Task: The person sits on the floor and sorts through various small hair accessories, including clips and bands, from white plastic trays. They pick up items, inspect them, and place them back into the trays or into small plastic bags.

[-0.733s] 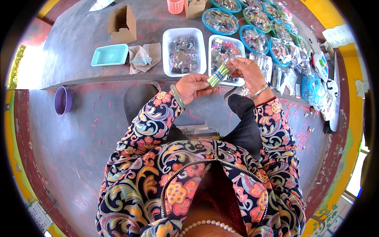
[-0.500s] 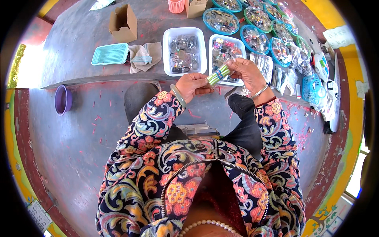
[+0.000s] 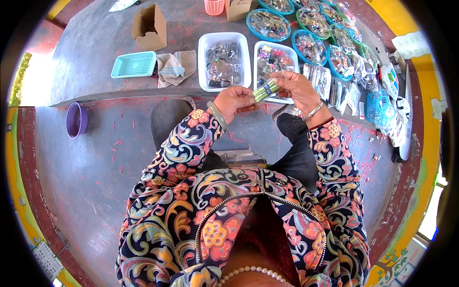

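A small bundle of green and white strips in clear wrapping (image 3: 266, 91), with a blue band across its middle, is stretched between my two hands. My left hand (image 3: 234, 102) pinches its lower left end between thumb and fingers. At its upper right end, my right hand (image 3: 297, 89) grips it with thumb and fingertips. The bundle is tilted, its right end higher. Just beyond it, a white tray (image 3: 258, 57) holds small dark and coloured items in clear bags. Left of that stands another white tray (image 3: 202, 62) with dark bagged pieces.
A turquoise basket (image 3: 134, 64) and a folded beige cloth (image 3: 175, 68) lie left of the trays, near an open cardboard box (image 3: 149, 28). Several round basins (image 3: 268, 25) of bagged items fill the far right. A purple tub (image 3: 77, 120) stands at the left.
The bundle has turned slightly in my hands and shifted a little to the right. My right fingers have changed their hold at its upper end.
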